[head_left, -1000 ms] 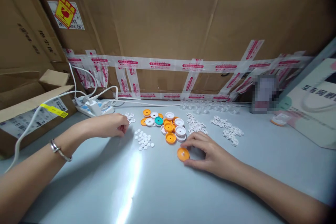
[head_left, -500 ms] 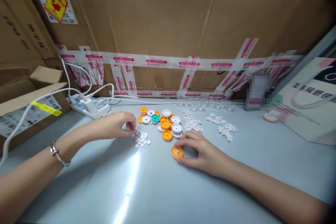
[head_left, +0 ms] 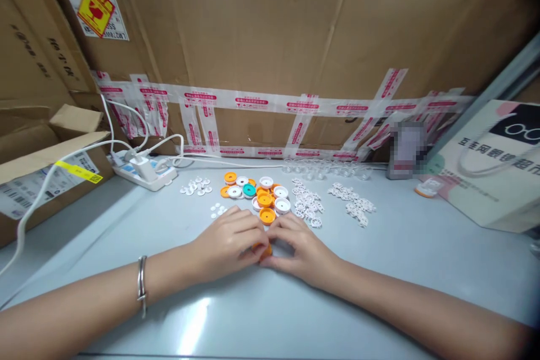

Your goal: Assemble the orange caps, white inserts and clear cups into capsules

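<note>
Near the middle of the grey tabletop (head_left: 320,315), just on the wearer's side of a cluster of rimmed discs (head_left: 282,205), both hands met over one orange disc (head_left: 265,251). The right hand (head_left: 291,247) gripped its edge between thumb and forefinger, a hold that seemingly steadied the piece while leaving its upper face reachable. The left hand (head_left: 242,239) came in from the opposite side, its fingers bunched and bent down at the disc; whether they pinched anything small could not be told, since the knuckles covered the tips and most of the orange face.

The loose parts lay sorted by kind in an arc beyond the hands, probably so that each sort was within easy reach. Small white discs (head_left: 217,211) showed just past the left hand, which hid part of that spread. Farther left were white stemmed pieces (head_left: 198,185); a teal disc (head_left: 248,190) stood out among the orange and white ones. White openwork pieces (head_left: 307,202) formed two patches to the right, with clear plastic parts (head_left: 329,169) in a row behind.

At the back, a large taped carton (head_left: 236,22) closed off the table like a wall. A power strip (head_left: 147,177) with white cables and an open carton (head_left: 80,174) crowded the left side, while a printed bag (head_left: 485,180) limited room at the right.
</note>
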A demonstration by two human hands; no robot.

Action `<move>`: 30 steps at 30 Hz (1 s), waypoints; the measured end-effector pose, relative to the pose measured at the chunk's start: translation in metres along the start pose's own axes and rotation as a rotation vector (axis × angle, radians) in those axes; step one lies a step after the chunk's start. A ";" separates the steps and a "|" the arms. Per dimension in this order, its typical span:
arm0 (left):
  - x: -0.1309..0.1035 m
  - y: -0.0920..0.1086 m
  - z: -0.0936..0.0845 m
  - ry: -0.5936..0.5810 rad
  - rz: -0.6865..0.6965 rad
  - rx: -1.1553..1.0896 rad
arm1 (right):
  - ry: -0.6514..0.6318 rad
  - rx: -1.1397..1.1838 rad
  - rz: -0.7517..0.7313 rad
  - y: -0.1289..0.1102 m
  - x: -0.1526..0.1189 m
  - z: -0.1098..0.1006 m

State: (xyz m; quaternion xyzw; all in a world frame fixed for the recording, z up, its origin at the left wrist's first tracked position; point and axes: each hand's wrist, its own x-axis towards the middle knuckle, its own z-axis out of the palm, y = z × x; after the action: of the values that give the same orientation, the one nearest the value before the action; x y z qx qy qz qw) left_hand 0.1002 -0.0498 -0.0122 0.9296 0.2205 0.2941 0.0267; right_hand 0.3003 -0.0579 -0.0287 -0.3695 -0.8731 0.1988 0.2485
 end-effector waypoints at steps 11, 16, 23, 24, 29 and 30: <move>-0.003 -0.009 0.008 -0.020 0.076 0.072 | 0.040 -0.017 0.001 0.006 -0.001 -0.001; -0.004 -0.010 0.010 -0.027 0.075 0.070 | 0.061 -0.006 -0.022 0.007 -0.002 -0.001; -0.003 -0.009 0.010 -0.039 0.088 0.115 | 0.060 -0.014 -0.030 0.007 -0.002 -0.001; -0.003 -0.009 0.011 -0.039 0.095 0.129 | 0.061 -0.015 -0.034 0.008 -0.002 -0.001; -0.004 -0.009 0.010 -0.041 0.120 0.152 | 0.066 -0.002 -0.031 0.009 -0.001 -0.001; -0.004 -0.009 0.010 -0.044 0.128 0.152 | 0.071 0.002 -0.030 0.009 -0.001 -0.001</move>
State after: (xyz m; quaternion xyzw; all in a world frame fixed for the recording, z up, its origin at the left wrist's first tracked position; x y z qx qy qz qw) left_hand 0.0992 -0.0426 -0.0244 0.9474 0.1815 0.2571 -0.0577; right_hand 0.3070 -0.0528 -0.0329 -0.3627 -0.8690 0.1827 0.2827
